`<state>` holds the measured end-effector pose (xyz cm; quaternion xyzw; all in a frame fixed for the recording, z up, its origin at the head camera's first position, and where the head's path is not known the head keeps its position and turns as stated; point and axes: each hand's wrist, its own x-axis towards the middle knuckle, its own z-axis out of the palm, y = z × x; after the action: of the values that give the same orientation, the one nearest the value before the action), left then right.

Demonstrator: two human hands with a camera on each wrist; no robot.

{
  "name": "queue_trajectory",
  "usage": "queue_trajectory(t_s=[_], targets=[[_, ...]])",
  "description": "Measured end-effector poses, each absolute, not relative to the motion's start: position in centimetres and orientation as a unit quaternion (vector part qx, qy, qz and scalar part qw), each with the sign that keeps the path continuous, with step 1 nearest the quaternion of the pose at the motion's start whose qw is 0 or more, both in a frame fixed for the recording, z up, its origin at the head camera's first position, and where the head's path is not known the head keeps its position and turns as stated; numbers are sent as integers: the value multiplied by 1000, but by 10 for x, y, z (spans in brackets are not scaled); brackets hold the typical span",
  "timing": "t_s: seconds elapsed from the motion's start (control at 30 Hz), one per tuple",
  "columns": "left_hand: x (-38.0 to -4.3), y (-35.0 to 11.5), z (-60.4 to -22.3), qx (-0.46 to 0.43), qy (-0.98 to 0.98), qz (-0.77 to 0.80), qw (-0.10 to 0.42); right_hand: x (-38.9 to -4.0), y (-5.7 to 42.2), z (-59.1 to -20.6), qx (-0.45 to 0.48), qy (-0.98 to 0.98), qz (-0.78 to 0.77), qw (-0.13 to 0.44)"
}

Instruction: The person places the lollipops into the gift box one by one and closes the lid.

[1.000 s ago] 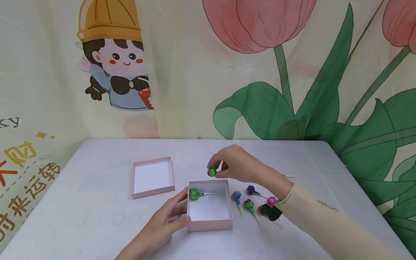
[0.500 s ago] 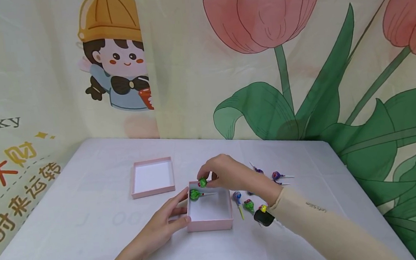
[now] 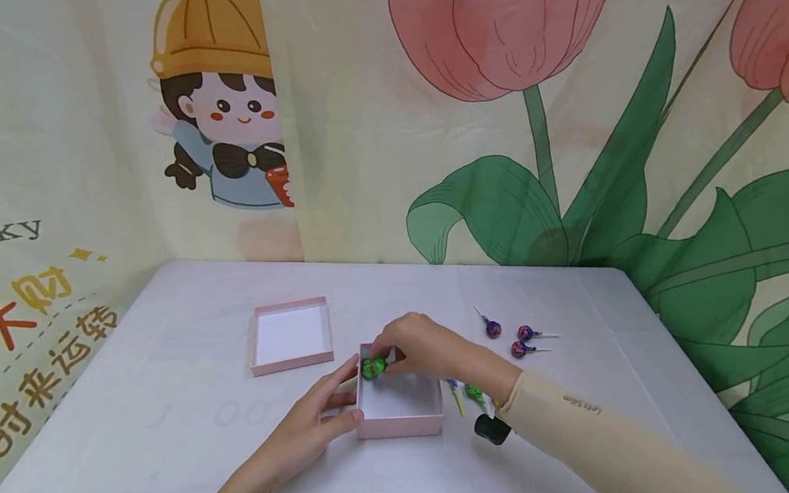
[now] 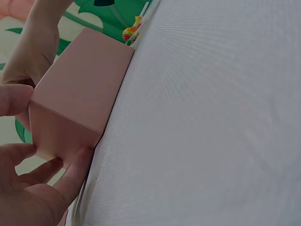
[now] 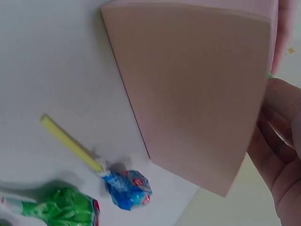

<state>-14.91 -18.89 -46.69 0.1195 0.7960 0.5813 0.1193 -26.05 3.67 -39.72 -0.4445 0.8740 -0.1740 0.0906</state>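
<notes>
In the head view my left hand rests against the left side of an open pink box. Its thumb lies by the near corner, and the left wrist view shows the other fingertips on the outer wall. My right hand reaches over the box's back right part and pinches a green-wrapped lollipop low inside. That one overlaps another green lollipop at the back left, so their wrappers merge in this view. The right hand's own fingers hide the held stick. In the right wrist view the box wall covers the lollipops inside.
The pink lid lies upturned behind and left of the box. Purple lollipops lie at the back right. Right of the box are a blue lollipop and a green lollipop, partly under the right forearm. A black block sits beneath the sleeve.
My right hand has moved left and down, carrying its green lollipop from behind the box into it. The forearm has uncovered the purple lollipops. My left hand has stayed put.
</notes>
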Motion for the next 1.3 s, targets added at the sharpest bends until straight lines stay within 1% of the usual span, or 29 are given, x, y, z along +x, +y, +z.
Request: queue_trajectory(t_s=[0.27,0.57,1.0,1.3], targets=[[-149,-189,-469,111,792,587,126,-257,31,-410,-465,869,-155,66],[-147,-188,-465,122,784,595,123,-255,29,-420,-458,875,-147,51],[-148,-189,-467,128,786,594,117,-250,25,-425,-450,879,-155,34],[-148,-189,-466,126,788,589,125,-251,26,-437,-441,880,-169,48]])
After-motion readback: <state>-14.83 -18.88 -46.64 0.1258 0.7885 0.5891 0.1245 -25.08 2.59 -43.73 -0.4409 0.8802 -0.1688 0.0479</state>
